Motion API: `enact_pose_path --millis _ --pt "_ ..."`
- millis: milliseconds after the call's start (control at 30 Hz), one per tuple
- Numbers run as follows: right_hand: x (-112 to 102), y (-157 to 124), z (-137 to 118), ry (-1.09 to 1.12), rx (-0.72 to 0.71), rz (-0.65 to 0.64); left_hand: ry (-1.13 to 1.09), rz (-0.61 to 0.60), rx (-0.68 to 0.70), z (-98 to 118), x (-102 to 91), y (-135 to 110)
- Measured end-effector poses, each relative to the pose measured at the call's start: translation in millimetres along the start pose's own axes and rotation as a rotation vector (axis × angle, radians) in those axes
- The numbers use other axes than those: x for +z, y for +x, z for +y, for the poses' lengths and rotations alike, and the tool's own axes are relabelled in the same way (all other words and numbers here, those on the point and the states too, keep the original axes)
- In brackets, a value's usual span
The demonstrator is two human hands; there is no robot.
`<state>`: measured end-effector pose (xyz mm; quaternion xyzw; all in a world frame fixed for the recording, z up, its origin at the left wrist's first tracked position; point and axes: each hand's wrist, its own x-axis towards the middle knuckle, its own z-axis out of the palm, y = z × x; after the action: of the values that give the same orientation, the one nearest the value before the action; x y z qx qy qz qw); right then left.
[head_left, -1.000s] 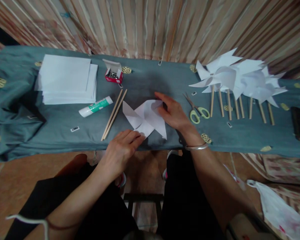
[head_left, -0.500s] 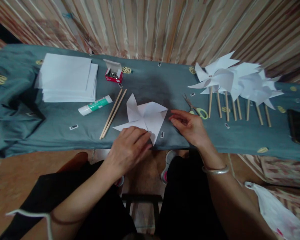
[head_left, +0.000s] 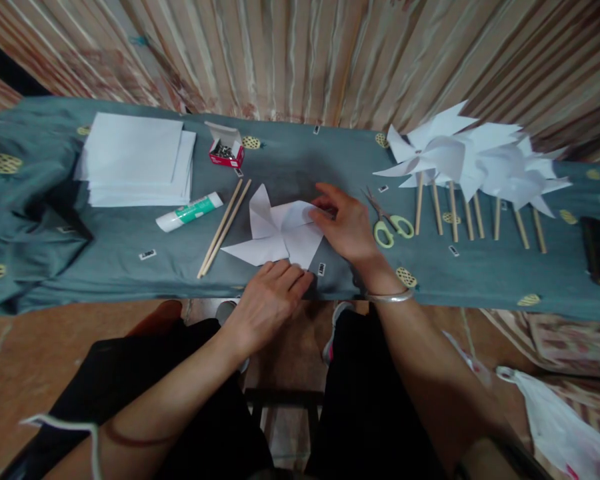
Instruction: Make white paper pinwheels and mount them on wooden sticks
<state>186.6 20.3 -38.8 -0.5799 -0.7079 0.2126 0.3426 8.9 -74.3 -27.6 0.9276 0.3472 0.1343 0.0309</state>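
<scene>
The right hand (head_left: pixel 347 225), apart from the paper pinwheel (head_left: pixel 286 233) half a second earlier, now touches its right side; the left hand (head_left: pixel 271 297) lies at its near edge, and whether either grip pinches cannot be told. The pinwheel lies on the cloth-covered surface (head_left: pixel 287 150), before a pleated curtain (head_left: pixel 300 60).

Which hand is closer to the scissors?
Right. The right hand is just left of the scissors, at the right edge of the nearest pinwheel. The left hand is farther left, at that pinwheel's near edge.
</scene>
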Motion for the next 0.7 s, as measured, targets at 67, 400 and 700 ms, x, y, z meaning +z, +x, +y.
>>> enact_pose_path --millis 67,400,700 --pt "0.5 3.6 -4.0 -0.027 0.041 0.007 0.005 0.017 0.007 -1.1 -1.9 -1.0" --pt "-40.0 -43.4 3.6 -0.029 0.281 0.029 0.047 0.179 -0.098 -31.2 -11.3 -16.5" --pt "-49.4 -79.0 -4.4 0.015 0.311 -0.069 -0.088 0.045 -0.015 1.0 1.0 1.3"
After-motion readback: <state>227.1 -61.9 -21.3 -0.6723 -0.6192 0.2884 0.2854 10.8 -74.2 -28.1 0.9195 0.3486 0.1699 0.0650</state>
